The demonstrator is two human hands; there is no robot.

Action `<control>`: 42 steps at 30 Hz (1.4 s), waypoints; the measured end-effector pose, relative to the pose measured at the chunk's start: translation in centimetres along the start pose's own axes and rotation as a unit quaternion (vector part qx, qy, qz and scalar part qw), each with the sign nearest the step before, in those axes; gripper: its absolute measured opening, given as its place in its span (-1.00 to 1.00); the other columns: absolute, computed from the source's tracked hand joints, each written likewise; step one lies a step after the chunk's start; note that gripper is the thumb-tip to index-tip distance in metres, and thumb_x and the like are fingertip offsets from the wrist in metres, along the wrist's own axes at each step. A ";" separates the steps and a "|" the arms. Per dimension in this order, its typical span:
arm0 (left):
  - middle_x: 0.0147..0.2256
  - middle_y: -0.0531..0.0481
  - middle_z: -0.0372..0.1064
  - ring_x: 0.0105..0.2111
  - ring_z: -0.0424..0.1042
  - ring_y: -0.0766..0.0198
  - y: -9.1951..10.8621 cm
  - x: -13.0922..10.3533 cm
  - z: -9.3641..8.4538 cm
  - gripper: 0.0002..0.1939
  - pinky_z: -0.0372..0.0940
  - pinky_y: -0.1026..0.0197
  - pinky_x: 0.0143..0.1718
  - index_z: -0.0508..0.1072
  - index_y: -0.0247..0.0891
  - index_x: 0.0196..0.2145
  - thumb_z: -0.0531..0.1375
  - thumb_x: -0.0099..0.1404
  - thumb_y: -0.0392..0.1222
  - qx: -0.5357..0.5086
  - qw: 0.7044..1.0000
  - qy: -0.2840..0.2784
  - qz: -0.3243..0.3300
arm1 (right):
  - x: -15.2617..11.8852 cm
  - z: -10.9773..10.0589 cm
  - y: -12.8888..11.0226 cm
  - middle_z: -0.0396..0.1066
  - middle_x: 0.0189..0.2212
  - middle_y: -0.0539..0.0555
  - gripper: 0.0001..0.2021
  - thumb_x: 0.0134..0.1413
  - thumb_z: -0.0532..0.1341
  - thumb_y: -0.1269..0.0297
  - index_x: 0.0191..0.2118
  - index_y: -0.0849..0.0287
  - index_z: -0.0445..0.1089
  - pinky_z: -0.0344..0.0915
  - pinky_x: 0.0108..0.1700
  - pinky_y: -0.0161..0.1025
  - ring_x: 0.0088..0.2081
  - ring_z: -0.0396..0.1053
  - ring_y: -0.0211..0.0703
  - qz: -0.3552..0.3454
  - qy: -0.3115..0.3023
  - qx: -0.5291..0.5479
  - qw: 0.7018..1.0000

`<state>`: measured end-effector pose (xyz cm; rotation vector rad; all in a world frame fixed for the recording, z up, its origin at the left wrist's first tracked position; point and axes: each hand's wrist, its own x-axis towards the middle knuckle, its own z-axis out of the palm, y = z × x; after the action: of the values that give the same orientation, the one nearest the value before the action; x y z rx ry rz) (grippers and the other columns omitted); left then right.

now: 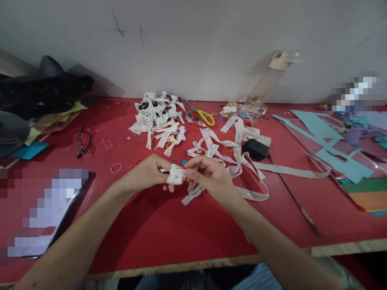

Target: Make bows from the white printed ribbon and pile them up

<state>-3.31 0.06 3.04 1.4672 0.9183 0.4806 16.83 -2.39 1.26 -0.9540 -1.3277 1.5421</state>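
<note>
Over the front middle of the red table my left hand (151, 171) is closed, with a printed white ribbon (175, 176) looped round its fingers. Thumb and fingertips of my right hand (213, 175) pinch the ribbon on its right side. How the ribbon is folded between the hands is partly hidden by the fingers. Beneath and behind my right hand lie loose lengths of white ribbon (252, 195). Small coloured rubber bands, a pink one (116, 168) among them, lie to the left of and behind my hands.
A pile of tied ribbon bows (160, 117) is at the back, beside yellow-and-red scissors (202, 117). A clear bottle (272, 76) stands by the wall. Glasses (83, 141) and a tablet-like device (60, 217) lie left; a black block (256, 149) and blue sheets (317, 125) lie right.
</note>
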 end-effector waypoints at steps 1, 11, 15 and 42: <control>-0.64 0.01 0.45 -0.63 0.33 0.43 0.0 0.0 0.0 -0.83 0.22 0.42 -0.56 0.57 -0.31 -0.56 0.33 0.10 -0.17 -0.004 1.000 0.003 0.006 | 0.0 0.0 0.0 0.41 -0.52 -0.07 -0.81 0.00 0.35 0.22 -0.28 0.19 0.44 0.36 -0.47 -0.37 -0.54 0.37 -0.37 0.002 -0.001 0.015 1.000; -0.59 0.02 0.41 -0.58 0.30 0.40 -1.6 0.8 3.1 -0.79 0.24 0.36 -0.53 0.59 -0.29 -0.51 0.33 0.14 -0.09 -0.142 0.958 0.211 0.129 | -0.3 1.1 -0.2 0.40 -0.56 -0.10 -0.83 0.01 0.35 0.29 -0.34 0.17 0.34 0.34 -0.44 -0.42 -0.53 0.38 -0.39 -0.024 0.012 0.119 0.992; -0.51 0.02 0.42 -0.56 0.30 0.41 -1.7 1.2 5.0 -0.77 0.26 0.35 -0.52 0.59 -0.30 -0.47 0.35 0.09 -0.04 -0.265 0.920 0.267 0.113 | -0.5 2.0 0.2 0.38 -0.56 -0.13 -0.80 -0.01 0.37 0.29 -0.34 0.13 0.31 0.37 -0.40 -0.41 -0.50 0.42 -0.38 -0.019 0.024 0.160 0.987; -0.24 0.02 0.41 -0.51 0.22 0.44 -1.5 1.2 5.8 -0.83 0.21 0.36 -0.55 0.57 -0.24 -0.44 0.30 0.16 -0.09 -0.297 0.921 0.223 0.118 | -0.3 1.8 0.3 0.39 -0.45 -0.06 -0.75 -0.02 0.33 0.10 -0.35 0.16 0.37 0.38 -0.44 -0.41 -0.48 0.36 -0.36 0.030 0.014 0.045 0.998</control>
<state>1.51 -2.78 0.49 0.9184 0.8402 1.1984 15.24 -3.29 1.22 -0.9632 -1.2099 1.6130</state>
